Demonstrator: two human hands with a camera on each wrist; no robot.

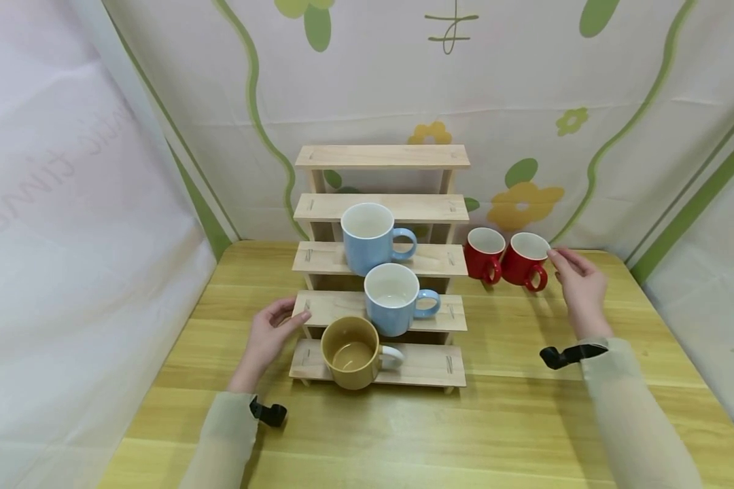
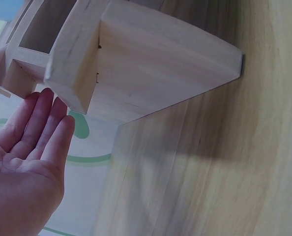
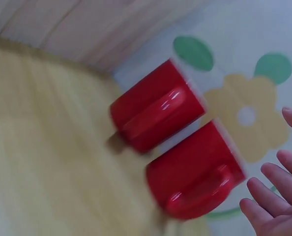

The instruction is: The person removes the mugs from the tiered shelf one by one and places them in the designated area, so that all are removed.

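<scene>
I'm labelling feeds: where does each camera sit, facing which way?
Head: on the head, facing forward-down at the wooden rack; left hand, right hand, sleeves show.
Left wrist: on that wrist, facing the rack's side; left hand shows.
Right wrist: on that wrist, facing two red mugs; right hand shows.
Head and right wrist share the mugs.

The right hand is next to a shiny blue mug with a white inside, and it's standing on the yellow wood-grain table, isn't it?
Only the colour is wrong: it's red, not blue. The head view shows the right hand next to a shiny red mug with a white inside, standing on the yellow wood-grain table.
</scene>
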